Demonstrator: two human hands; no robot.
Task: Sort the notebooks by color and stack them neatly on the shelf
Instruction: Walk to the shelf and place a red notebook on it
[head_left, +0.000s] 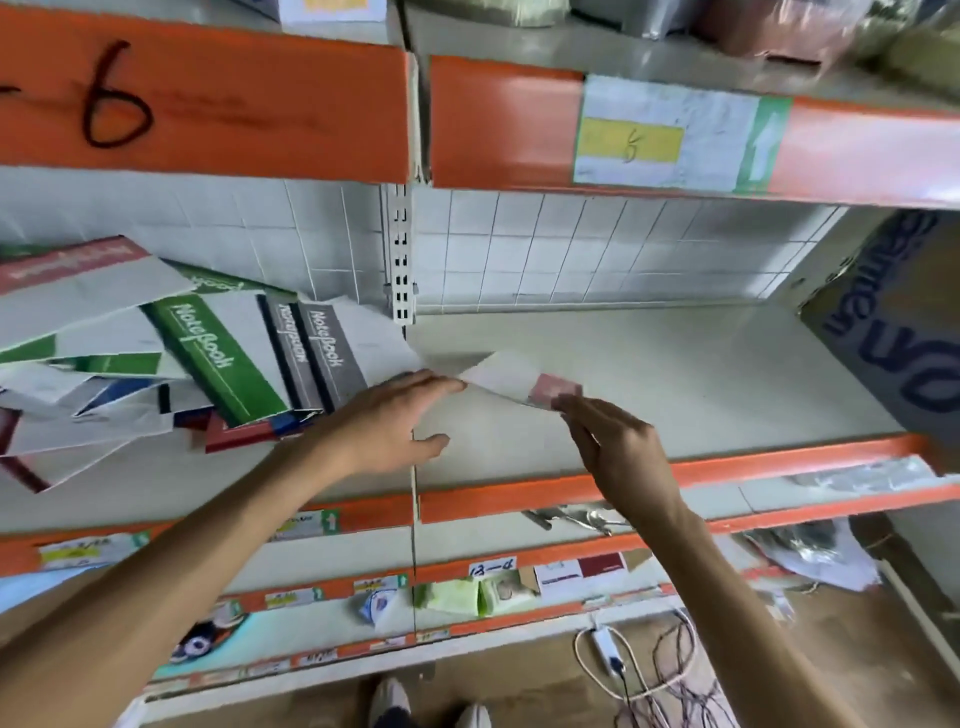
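Observation:
A jumbled pile of notebooks (218, 353) with green, grey, red and blue bands lies on the left bay of the shelf (675, 374). One white notebook with a red band (506, 382) is just right of the pile, blurred and tilted above the shelf board. My left hand (384, 426) reaches in with straight fingers, and its fingertips touch the notebook's left corner while the thumb stays apart. My right hand (618, 447) is at the notebook's red end, fingers over its corner. The right thumb is hidden.
A cardboard box (893, 332) with blue lettering stands at the right end of the shelf. An orange shelf edge (519, 124) hangs overhead. A perforated upright (401, 249) divides the two bays. Lower shelves hold small packets, and cables lie on the floor.

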